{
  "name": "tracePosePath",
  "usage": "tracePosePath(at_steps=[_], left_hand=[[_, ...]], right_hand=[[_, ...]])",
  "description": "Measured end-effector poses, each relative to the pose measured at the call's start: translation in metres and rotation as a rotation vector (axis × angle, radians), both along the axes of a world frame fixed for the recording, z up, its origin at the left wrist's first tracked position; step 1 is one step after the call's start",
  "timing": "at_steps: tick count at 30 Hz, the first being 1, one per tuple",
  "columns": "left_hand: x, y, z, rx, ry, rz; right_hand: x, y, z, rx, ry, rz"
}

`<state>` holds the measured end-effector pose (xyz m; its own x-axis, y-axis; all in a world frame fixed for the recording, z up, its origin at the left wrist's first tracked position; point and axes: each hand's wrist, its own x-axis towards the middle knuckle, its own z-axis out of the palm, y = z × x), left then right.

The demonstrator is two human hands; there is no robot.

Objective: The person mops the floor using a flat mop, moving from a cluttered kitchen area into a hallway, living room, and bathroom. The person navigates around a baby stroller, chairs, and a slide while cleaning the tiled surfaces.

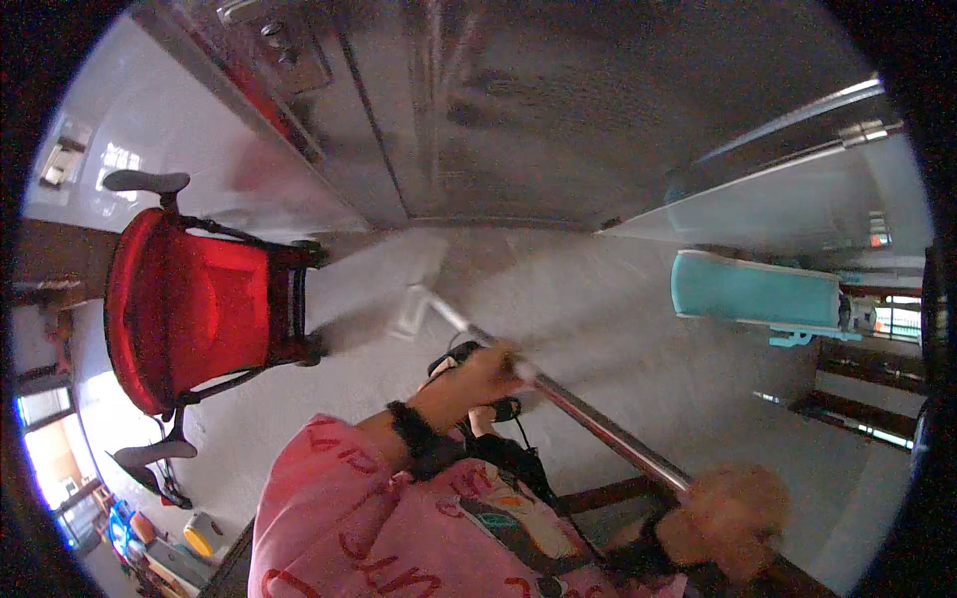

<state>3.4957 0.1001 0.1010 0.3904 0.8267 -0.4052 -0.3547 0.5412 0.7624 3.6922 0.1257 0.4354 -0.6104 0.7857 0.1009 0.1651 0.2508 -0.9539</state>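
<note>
Centrally, left hand (486, 377) and, toward four o'clock, blurred right hand (740, 516): each grip wraps a pole (603, 424); red lettering (399, 574) crosses the pink garment (309, 478) toward seven o'clock.

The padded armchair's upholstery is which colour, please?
Red: the padded armchair's upholstery shows best in the head view.

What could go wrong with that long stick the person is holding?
Maybe three things. The pale head of the long pole could bump the red chair if it swung left, because the chair stands on that side. A foot could trip on the pole, since a black shoe is close to it. And the pole might slip if the left hand or right hand loosened, since both grip it.
</note>
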Motion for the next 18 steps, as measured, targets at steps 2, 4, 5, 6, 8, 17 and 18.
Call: tracePosePath(at_steps=[2, 4, 5, 6, 8, 17, 18], left_hand=[[-0.036, -0.005, -0.027, -0.859, -0.451, 0.482], [-0.07, -0.004, -0.058, -0.926, -0.328, 0.733], [-0.084, -0.013, -0.069, -0.971, -0.176, 0.695], [-0.081, -0.01, -0.083, -0.996, -0.212, 0.688], [-0.067, -0.014, -0.103, -1.042, -0.232, 0.636], [0.17, 0.052, -0.091, -0.576, -0.015, -0.122], [0.201, 0.052, -0.079, -0.573, -0.037, -0.203]], right_hand=[[-0.017, 0.009, -0.011, -0.063, -0.024, 0.028], [-0.034, 0.008, -0.029, -0.113, 0.053, -0.001], [-0.037, 0.006, -0.038, -0.188, 0.045, 0.018], [-0.038, 0.002, -0.046, -0.157, 0.151, -0.044], [-0.022, -0.005, -0.053, -0.155, 0.102, -0.088], [0.122, -0.071, -0.014, -0.074, 0.047, -0.547], [0.133, -0.081, -0.015, 0.005, 0.082, -0.662]])
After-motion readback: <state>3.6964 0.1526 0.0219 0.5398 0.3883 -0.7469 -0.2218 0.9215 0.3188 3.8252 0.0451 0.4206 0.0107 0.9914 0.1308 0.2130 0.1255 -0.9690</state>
